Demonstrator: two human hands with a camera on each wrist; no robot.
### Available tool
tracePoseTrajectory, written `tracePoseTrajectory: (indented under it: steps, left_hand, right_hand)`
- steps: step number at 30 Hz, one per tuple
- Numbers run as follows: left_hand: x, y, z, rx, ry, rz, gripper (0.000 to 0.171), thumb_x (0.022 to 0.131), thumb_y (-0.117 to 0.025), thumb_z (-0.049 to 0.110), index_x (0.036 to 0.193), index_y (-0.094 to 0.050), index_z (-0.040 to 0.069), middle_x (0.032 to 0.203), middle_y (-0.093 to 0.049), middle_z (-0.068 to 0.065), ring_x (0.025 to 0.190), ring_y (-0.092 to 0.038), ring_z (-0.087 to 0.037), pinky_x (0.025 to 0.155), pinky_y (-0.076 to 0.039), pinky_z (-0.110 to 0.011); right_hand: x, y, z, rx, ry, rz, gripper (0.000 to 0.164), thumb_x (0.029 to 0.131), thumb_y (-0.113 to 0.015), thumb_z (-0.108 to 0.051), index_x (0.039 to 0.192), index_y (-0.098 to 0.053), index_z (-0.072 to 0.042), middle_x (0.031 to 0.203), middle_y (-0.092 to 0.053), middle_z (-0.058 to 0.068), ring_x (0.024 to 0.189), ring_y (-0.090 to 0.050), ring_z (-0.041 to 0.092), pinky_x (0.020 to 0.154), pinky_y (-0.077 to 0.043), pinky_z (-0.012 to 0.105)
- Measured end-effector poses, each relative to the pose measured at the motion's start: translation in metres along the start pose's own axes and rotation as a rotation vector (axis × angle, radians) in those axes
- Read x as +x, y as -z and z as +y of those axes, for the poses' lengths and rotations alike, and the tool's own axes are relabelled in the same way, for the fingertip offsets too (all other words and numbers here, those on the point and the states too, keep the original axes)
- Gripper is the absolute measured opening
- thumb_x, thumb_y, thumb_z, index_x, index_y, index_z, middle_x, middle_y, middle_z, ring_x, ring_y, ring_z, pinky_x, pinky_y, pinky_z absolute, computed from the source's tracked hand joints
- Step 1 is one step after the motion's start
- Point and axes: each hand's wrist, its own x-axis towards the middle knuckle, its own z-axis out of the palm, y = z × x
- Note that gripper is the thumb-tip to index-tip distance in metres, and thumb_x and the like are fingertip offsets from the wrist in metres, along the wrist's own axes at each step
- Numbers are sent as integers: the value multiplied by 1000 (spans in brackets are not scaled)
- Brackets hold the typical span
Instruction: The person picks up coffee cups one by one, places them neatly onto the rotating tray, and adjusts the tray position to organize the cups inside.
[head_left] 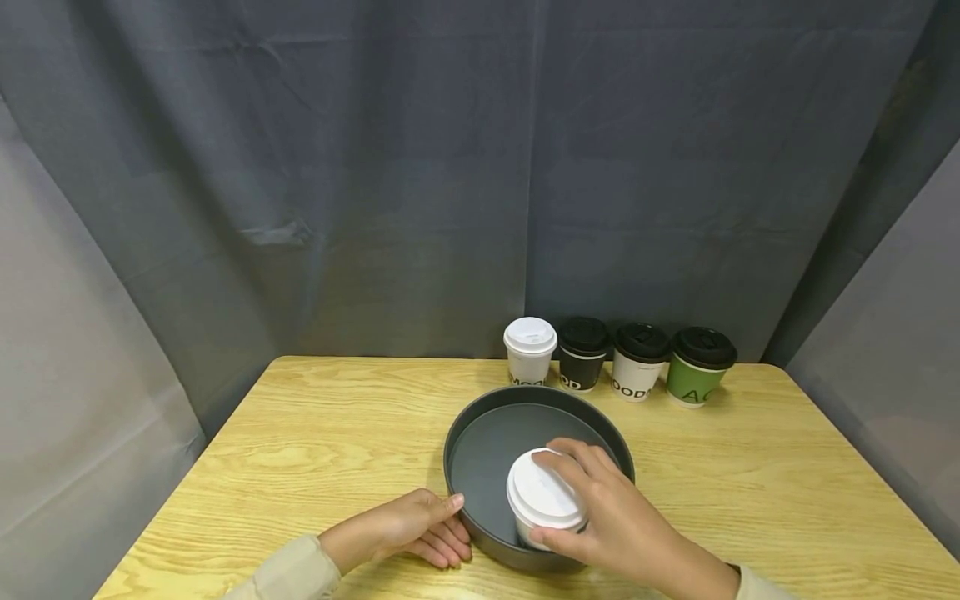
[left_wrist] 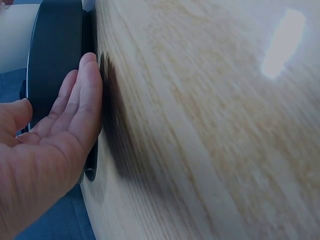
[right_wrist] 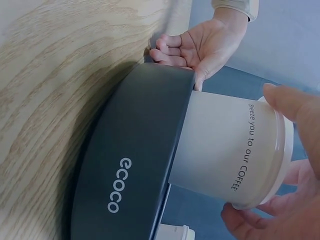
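A round dark grey tray with a raised rim sits on the wooden table. My right hand grips a white paper coffee cup from above, thumb and fingers around its white lid. This cup is inside the tray, close to the front rim; its lower part is hidden behind the tray wall in the right wrist view. At the tray's left side is my left hand, palm turned up. Its thumb touches the rim and its nearly straight fingers lie along the outer wall, low to the table.
Behind the tray, a row of lidded paper cups stands at the table's back edge: a white one, a black one, a white one with black lid and a green one. Grey curtains hang behind the table.
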Motion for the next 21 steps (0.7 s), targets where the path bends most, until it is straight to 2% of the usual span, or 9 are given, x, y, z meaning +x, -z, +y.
tracePoseTrajectory:
  steps: [3, 5, 7, 10, 13, 16, 18, 21]
  left_hand:
    - [-1, -2, 1, 7, -2, 24, 60, 101, -40, 45, 101, -63, -11, 93, -71, -19, 74, -69, -16, 70, -59, -30]
    - [-1, -5, 2, 18, -4, 48, 59, 102, -39, 44, 100, -63, -10, 92, -71, -19, 72, -69, -15, 69, -59, -29]
    - [-2, -8, 2, 25, -6, 71, 59, 102, -39, 44, 99, -63, -10, 90, -71, -18, 70, -68, -14, 67, -59, -28]
    - [-3, -12, 1, 29, -7, 83, 59, 102, -39, 45, 97, -64, -9, 88, -71, -18, 69, -68, -14, 66, -59, -28]
    - [-3, -17, 0, 27, -15, 78, 60, 101, -40, 47, 97, -64, -8, 88, -71, -18, 69, -68, -15, 65, -59, -28]
    - [-3, -21, 1, 32, -27, 59, 61, 100, -42, 48, 97, -65, -9, 88, -71, -19, 69, -69, -16, 64, -59, -28]
    - [-3, -25, 2, 31, -32, 44, 61, 100, -42, 47, 96, -65, -9, 88, -71, -21, 70, -69, -16, 64, -59, -28]
    - [-3, -30, 3, 33, -32, 35, 60, 101, -43, 46, 95, -66, -9, 89, -71, -22, 68, -69, -15, 63, -59, -27]
  right_hand:
    - [-1, 2, -1, 13, -13, -28, 78, 67, -81, -55, 132, -54, -21, 129, -53, 0, 114, -50, 18, 84, -53, 42]
    - [-2, 6, 0, 38, -34, -52, 80, 73, -76, -57, 140, -47, -23, 135, -49, 1, 120, -49, 21, 87, -52, 46]
    - [-3, 10, 3, 70, -61, -73, 77, 82, -69, -54, 146, -38, -24, 142, -44, 3, 127, -45, 25, 91, -49, 52]
    - [-7, 16, 15, 108, -103, -72, 65, 94, -59, -41, 150, -31, -23, 151, -34, 8, 134, -38, 33, 96, -43, 61]
    - [-11, 20, 37, 117, -149, -62, 57, 100, -52, -31, 151, -29, -16, 154, -29, 13, 138, -31, 37, 101, -36, 63]
    - [-17, 19, 65, 74, -180, -66, 55, 102, -47, -28, 150, -30, -8, 155, -26, 17, 141, -24, 39, 108, -28, 60]
    - [-22, 17, 84, 28, -179, -81, 54, 102, -47, -26, 148, -31, -3, 155, -26, 19, 143, -20, 38, 113, -23, 56]
    - [-29, 13, 106, 0, -176, -134, 52, 102, -46, -25, 147, -33, 0, 154, -27, 20, 144, -17, 36, 112, -22, 59]
